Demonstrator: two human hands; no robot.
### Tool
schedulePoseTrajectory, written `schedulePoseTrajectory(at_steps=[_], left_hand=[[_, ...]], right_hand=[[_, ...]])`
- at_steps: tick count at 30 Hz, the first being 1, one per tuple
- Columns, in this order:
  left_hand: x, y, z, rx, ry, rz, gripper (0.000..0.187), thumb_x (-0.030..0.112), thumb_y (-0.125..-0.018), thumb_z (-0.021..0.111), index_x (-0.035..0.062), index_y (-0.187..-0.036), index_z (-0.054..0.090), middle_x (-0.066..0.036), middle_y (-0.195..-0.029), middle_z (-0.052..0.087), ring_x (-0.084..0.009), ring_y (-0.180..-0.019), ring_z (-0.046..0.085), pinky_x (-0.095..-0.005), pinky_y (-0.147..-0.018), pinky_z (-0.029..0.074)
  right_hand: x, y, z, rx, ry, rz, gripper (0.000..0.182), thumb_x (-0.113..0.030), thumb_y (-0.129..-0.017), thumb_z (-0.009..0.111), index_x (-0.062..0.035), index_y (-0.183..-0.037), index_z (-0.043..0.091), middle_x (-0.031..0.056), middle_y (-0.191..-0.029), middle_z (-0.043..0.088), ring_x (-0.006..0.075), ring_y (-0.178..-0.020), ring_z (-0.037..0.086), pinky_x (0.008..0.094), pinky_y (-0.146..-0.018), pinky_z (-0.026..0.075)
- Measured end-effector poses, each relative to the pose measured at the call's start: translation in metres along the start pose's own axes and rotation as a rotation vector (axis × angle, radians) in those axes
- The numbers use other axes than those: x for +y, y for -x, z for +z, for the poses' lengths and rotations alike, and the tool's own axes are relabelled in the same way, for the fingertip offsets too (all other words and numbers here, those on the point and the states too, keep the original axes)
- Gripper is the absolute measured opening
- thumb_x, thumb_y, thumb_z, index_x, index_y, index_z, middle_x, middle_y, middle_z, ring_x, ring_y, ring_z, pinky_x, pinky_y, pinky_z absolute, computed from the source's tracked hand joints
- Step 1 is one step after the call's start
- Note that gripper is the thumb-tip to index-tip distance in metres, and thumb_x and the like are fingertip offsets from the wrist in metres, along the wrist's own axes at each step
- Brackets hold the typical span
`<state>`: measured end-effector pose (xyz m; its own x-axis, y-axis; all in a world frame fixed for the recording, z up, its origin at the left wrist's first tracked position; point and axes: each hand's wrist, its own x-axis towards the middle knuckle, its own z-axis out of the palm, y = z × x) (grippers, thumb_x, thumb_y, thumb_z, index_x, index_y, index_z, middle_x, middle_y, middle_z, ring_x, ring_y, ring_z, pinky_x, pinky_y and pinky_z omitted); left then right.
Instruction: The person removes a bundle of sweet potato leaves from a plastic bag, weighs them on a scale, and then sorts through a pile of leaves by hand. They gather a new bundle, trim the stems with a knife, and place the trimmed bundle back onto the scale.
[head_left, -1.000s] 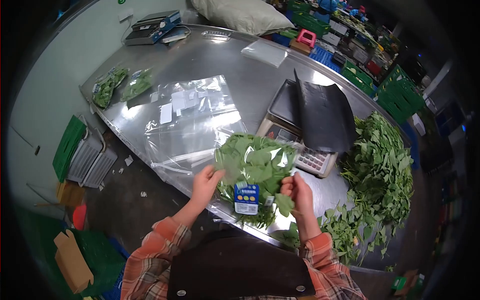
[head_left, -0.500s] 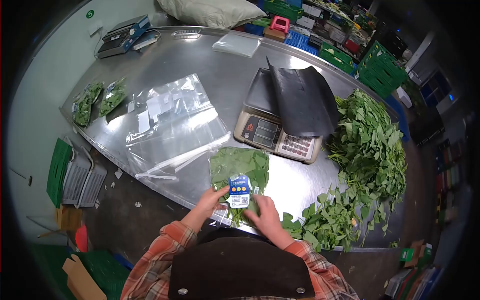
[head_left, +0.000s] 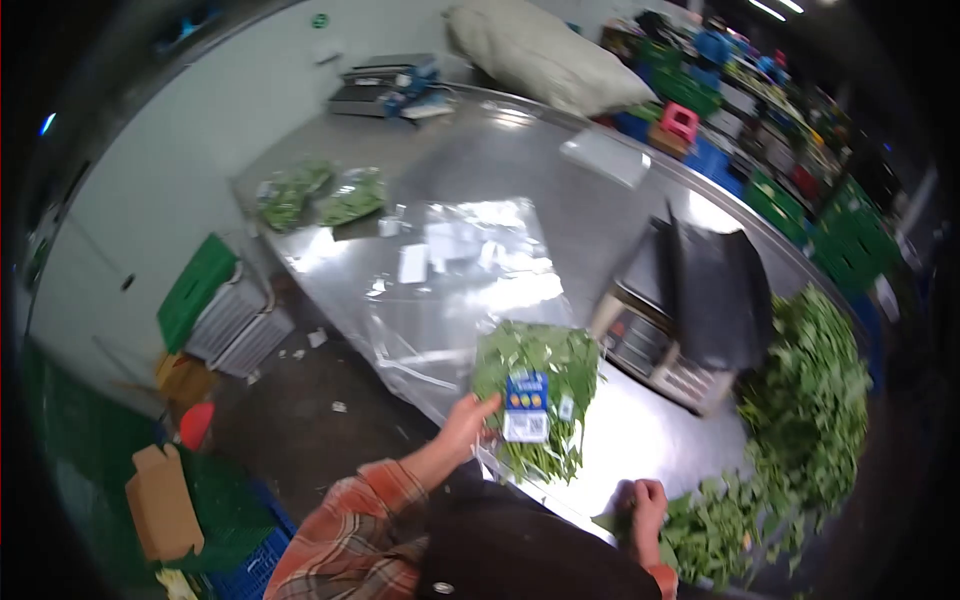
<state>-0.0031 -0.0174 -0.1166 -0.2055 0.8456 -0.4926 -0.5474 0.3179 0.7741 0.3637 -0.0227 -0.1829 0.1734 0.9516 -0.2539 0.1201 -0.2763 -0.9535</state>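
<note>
Head view: the left hand [head_left: 470, 425] is gripping the lower left edge of a clear bag of leafy greens [head_left: 555, 375], its thumb lying on the front near the label. The bag is facing upward at that hand's fingertips, and a blue-and-white label [head_left: 526, 407] is showing on its front, just right of the thumb. Stems are gathering at the bag's end nearest the body.

Well to the right of the left hand and apart from the bag, the right hand [head_left: 645, 510] is showing curled fingers beside a dark green leaf; whether they are pinching it, I cannot tell. Just right of this hand, loose greens [head_left: 710, 520] are spreading over the metal table [head_left: 640, 430], and farther out a tall heap of greens [head_left: 815, 400] is rising.

Beyond the right hand, a scale [head_left: 640, 340] is standing with a bent black sheet [head_left: 715, 300] leaning over its pan. Ahead of the left hand, clear plastic bags [head_left: 475, 310] are lying flat, with white slips [head_left: 413, 263] resting on them. Farther out and to the left of that hand, two filled packs [head_left: 353, 195] are lying side by side. Farthest ahead of both hands, a pale sack [head_left: 550, 55] is sitting by the table's far edge.
</note>
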Motion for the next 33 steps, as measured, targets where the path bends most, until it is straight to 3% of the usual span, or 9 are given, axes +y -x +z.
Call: schedulePoseTrajectory(at_steps=[3, 5, 6, 9, 15, 17, 22, 28, 33], left_hand=[[0.122, -0.032, -0.072, 0.504, 0.012, 0.263, 0.029, 0.023, -0.091, 0.052, 0.0045, -0.112, 0.051, -0.008, -0.102, 0.055, -0.0209, -0.089, 0.055, -0.0348, -0.075, 0.048], [0.206, -0.046, -0.132, 0.770, -1.443, 0.624, 0.014, 0.019, -0.089, 0.050, 0.0072, -0.088, 0.057, -0.004, -0.087, 0.056, -0.0182, -0.082, 0.055, -0.0353, -0.069, 0.046], [0.248, -0.054, -0.138, 0.768, -1.344, 0.771, 0.020, 0.023, -0.091, 0.045, 0.0060, -0.099, 0.053, -0.009, -0.100, 0.050, -0.0222, -0.095, 0.048, -0.0375, -0.080, 0.040], [0.283, -0.054, -0.085, 0.072, 0.309, 0.859, 0.047, 0.034, -0.098, 0.032, 0.0026, -0.132, 0.040, -0.021, -0.141, 0.033, -0.0340, -0.133, 0.027, -0.0442, -0.113, 0.021], [0.074, -0.105, 0.011, -0.326, -0.075, 0.445, 0.045, 0.035, -0.097, 0.039, 0.0069, -0.132, 0.040, -0.012, -0.129, 0.048, -0.0210, -0.104, 0.054, -0.0343, -0.089, 0.045], [0.006, -0.072, 0.084, -0.385, -0.087, 0.159, 0.043, 0.035, -0.096, 0.043, 0.0010, -0.122, 0.045, -0.012, -0.099, 0.059, -0.0189, -0.083, 0.059, -0.0308, -0.073, 0.050], [-0.092, -0.001, 0.180, -0.770, -0.211, -0.187, 0.042, 0.032, -0.098, 0.037, -0.0040, -0.120, 0.044, -0.016, -0.095, 0.060, -0.0200, -0.078, 0.061, -0.0303, -0.071, 0.052], [-0.160, 0.036, 0.243, -0.865, -0.366, -0.287, 0.040, 0.028, -0.100, 0.033, -0.0062, -0.118, 0.044, -0.020, -0.095, 0.061, -0.0228, -0.079, 0.063, -0.0327, -0.074, 0.053], [-0.217, 0.054, 0.298, -0.779, -0.356, -0.249, 0.037, 0.025, -0.099, 0.037, -0.0053, -0.117, 0.047, -0.020, -0.095, 0.062, -0.0226, -0.079, 0.063, -0.0327, -0.074, 0.053]], right_hand=[[-0.001, -0.005, 0.010, -0.039, 0.026, -0.044, 0.012, -0.011, -0.084, 0.058, -0.0003, -0.078, 0.055, 0.0034, -0.064, 0.053, 0.0098, -0.056, 0.048, 0.0246, -0.050, 0.040], [-0.009, 0.006, 0.003, -0.080, 0.242, -0.050, 0.018, -0.016, -0.082, 0.060, 0.0016, -0.078, 0.058, 0.0052, -0.066, 0.056, 0.0121, -0.061, 0.052, 0.0274, -0.054, 0.044], [-0.036, 0.019, 0.013, -0.063, 0.283, 0.079, 0.023, -0.020, -0.082, 0.059, 0.0031, -0.084, 0.062, 0.0092, -0.071, 0.061, 0.0145, -0.065, 0.056, 0.0296, -0.058, 0.046], [-0.020, 0.025, 0.024, -0.161, 0.482, -0.067, 0.023, -0.020, -0.087, 0.055, 0.0002, -0.095, 0.063, 0.0147, -0.086, 0.066, 0.0249, -0.079, 0.063, 0.0339, -0.073, 0.049], [-0.051, 0.049, 0.003, -0.222, 0.509, -0.126, 0.021, -0.018, -0.088, 0.054, -0.0016, -0.100, 0.061, 0.0139, -0.095, 0.062, 0.0304, -0.089, 0.059, 0.0359, -0.078, 0.047], [-0.039, 0.053, -0.016, -0.078, 0.539, -0.251, 0.021, -0.017, -0.088, 0.055, -0.0020, -0.100, 0.061, 0.0130, -0.095, 0.061, 0.0302, -0.090, 0.058, 0.0362, -0.079, 0.047], [-0.054, 0.058, -0.097, 0.259, 0.529, -0.322, 0.018, -0.015, -0.087, 0.057, -0.0017, -0.099, 0.061, 0.0123, -0.097, 0.060, 0.0286, -0.093, 0.058, 0.0361, -0.081, 0.046], [-0.045, 0.024, -0.255, 0.491, 0.500, -0.322, 0.020, -0.015, -0.086, 0.057, -0.0025, -0.100, 0.062, 0.0157, -0.093, 0.062, 0.0327, -0.088, 0.060, 0.0356, -0.077, 0.048], [-0.039, -0.042, -0.399, 0.497, 0.206, -0.250, 0.022, -0.015, -0.088, 0.056, 0.0002, -0.102, 0.061, 0.0110, -0.086, 0.067, 0.0183, -0.077, 0.063, 0.0294, -0.071, 0.048]])
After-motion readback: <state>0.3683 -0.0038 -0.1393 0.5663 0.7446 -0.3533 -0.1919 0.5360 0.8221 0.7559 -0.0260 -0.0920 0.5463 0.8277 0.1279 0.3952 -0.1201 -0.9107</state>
